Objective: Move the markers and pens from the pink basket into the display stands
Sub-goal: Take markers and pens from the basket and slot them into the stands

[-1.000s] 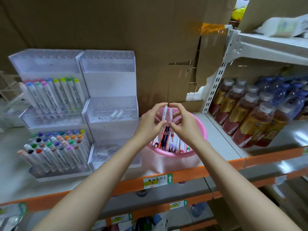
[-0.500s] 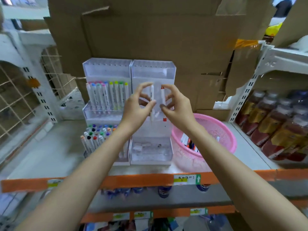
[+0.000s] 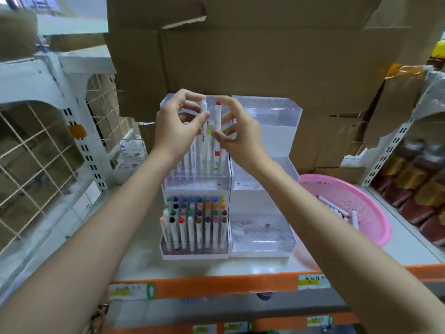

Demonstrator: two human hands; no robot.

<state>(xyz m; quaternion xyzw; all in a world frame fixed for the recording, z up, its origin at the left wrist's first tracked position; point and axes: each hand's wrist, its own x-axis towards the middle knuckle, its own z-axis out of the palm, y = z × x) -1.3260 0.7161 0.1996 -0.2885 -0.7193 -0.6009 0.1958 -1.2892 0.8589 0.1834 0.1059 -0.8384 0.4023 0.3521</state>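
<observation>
Fingertips (image 3: 206, 115) of our left hand (image 3: 177, 126) pinch a white marker (image 3: 204, 107) near its top, thumb against forefinger, with the other fingers curled loosely above. Our right hand (image 3: 240, 137) pinches a red-ended marker (image 3: 218, 118) around its middle, between thumb and forefinger. We hold both markers upright and close together without touching, in front of the upper part of the left display stand (image 3: 195, 186).

That stand sits edge to edge with the right display stand (image 3: 263, 165), and both back closely onto the cardboard boxes (image 3: 240, 56). The pink basket (image 3: 375, 213) lies on the shelf just beside the right stand, its rim near the stand's right wall. Bare shelf opens to the left of the stands, as far as the wire grid (image 3: 36, 153). A narrower strip runs in front of them to the orange shelf edge (image 3: 216, 285). Bottles (image 3: 421, 186) crowd the far right past the basket.

We count two hands, two markers held, two stands and one basket. The left stand's lowest tier holds packed markers (image 3: 195, 227), about eight across and four rows deep by their coloured caps. Its middle tier carries one row (image 3: 204, 165) that our hands partly hide, so we cannot count it. The right stand's tiers show no markers standing in them. A few loose markers (image 3: 337, 210) show in the basket, at least three; our right forearm covers the rest.
</observation>
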